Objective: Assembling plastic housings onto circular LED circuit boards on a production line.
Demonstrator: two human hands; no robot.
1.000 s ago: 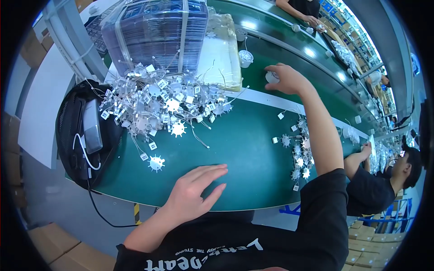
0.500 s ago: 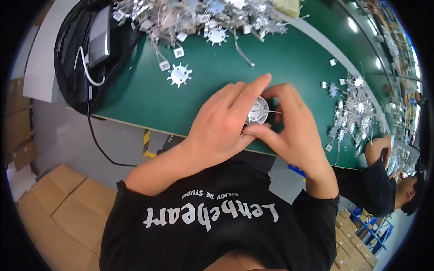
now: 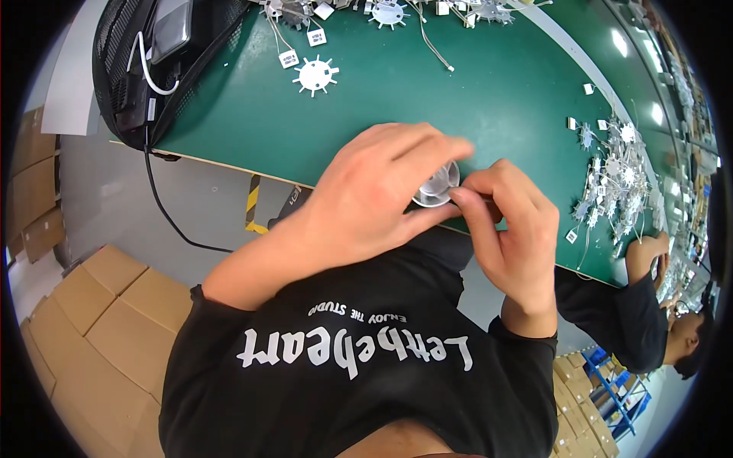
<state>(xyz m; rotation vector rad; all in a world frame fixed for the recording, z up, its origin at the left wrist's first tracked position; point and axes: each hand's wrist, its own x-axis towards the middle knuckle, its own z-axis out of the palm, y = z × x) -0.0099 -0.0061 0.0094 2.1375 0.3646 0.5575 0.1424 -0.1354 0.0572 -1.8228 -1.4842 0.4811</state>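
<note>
My left hand [image 3: 374,183] is wrapped round a small, round, whitish plastic housing [image 3: 437,187] with a clear rim, held close to the front edge of the table. Its fingers cover the housing's left part. At the right rim, my right hand [image 3: 513,229] is closed, thumb and index finger pinched together; whatever lies between the fingertips is hidden. Beyond the hands, a flat white spoked disc [image 3: 315,75] lies on the green tabletop [image 3: 252,114], near small square white connectors [image 3: 288,59] on thin wires.
More spoked discs [image 3: 388,13] with wires are heaped along the far side. A second pile [image 3: 615,183] lies at the right, where another person [image 3: 626,320] works. A black mesh basket [image 3: 122,114] holding a boxy device stands at the left, its cable hanging down. Cardboard boxes [image 3: 114,320] stand lower left.
My right hand's fingers have drawn together into a pinch at the housing's rim. The thin wire that stuck out to the right is no longer visible. The view has shifted toward me.
</note>
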